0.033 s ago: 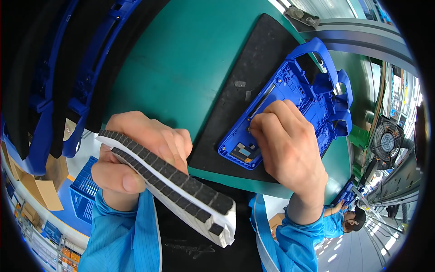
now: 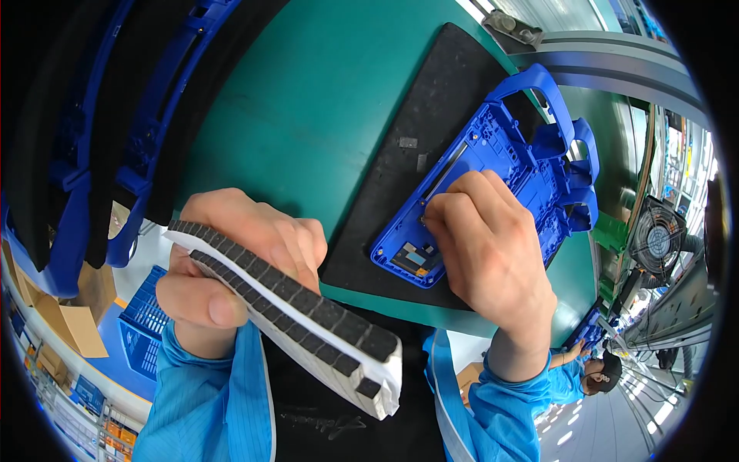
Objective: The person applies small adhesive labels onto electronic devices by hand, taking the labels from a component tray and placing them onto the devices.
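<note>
My left hand [image 2: 258, 231] is closed round a stack of white backing sheets [image 2: 381, 396], its thumb pressing from below. Rows of black foam pads [image 2: 323, 312] line the sheets, which slant down toward my body. To the right, a blue plastic housing [image 2: 500, 146] with ribs inside and loop-shaped handles lies on a black mat [image 2: 396, 185]. My right hand [image 2: 493, 254] reaches over its near part, thumb and fingers pinched together against the inside. Whatever those fingertips hold is hidden. A dark rectangular panel [image 2: 416, 260] shows in the housing's near corner.
Two small dark pieces, one of them a flat pad [image 2: 408, 142], lie on the mat over a green tabletop [image 2: 292, 100]. More blue housings [image 2: 150, 146] stand between black dividers at left. A fan [image 2: 658, 237] and a co-worker [image 2: 573, 381] are at right; a blue crate [image 2: 142, 331] sits lower left.
</note>
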A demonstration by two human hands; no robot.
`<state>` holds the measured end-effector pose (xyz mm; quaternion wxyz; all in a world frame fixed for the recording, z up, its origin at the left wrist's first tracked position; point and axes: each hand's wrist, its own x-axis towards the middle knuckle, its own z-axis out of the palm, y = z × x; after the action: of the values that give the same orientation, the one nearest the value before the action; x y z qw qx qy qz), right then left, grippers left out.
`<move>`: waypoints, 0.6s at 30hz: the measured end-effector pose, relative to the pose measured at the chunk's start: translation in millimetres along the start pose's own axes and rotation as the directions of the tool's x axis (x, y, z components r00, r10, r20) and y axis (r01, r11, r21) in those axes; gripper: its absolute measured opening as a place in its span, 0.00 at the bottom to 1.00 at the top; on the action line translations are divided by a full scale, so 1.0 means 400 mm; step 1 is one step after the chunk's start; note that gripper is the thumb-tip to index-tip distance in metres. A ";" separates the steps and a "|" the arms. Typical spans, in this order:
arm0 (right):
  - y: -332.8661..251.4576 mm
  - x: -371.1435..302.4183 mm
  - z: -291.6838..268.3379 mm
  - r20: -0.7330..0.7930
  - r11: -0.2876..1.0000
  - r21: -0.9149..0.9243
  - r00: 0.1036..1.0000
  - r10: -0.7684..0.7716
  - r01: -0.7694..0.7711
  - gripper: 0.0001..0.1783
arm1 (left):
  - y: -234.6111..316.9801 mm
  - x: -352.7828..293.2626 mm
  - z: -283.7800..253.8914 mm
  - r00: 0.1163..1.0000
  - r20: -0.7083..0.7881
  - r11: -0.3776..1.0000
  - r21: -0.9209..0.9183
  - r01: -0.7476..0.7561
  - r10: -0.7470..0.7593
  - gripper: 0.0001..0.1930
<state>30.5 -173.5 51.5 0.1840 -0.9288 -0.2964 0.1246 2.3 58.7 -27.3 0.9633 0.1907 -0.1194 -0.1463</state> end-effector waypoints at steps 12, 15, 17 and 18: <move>0.020 -0.054 0.001 -0.174 0.997 0.031 0.982 0.079 -0.074 0.09 | -0.011 0.010 0.007 0.993 0.005 0.992 0.036 0.117 -0.118 0.21; 0.017 -0.155 -0.040 -0.271 0.931 0.161 0.892 0.361 -0.328 0.06 | -0.007 0.010 0.006 0.991 0.040 0.991 0.049 0.127 -0.129 0.14; 0.012 -0.231 -0.045 -0.193 0.896 0.164 0.877 0.439 -0.413 0.07 | -0.010 0.013 0.000 0.987 0.074 0.989 0.031 0.143 -0.145 0.14; 0.005 -0.261 -0.035 -0.151 0.877 0.173 0.868 0.473 -0.448 0.07 | -0.012 0.011 -0.005 0.984 0.092 0.988 0.027 0.152 -0.154 0.15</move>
<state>-46.5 -241.2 76.2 0.2371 -0.9660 -0.0385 0.0955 5.8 53.6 -30.2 0.9407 0.2016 -0.1509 -0.2274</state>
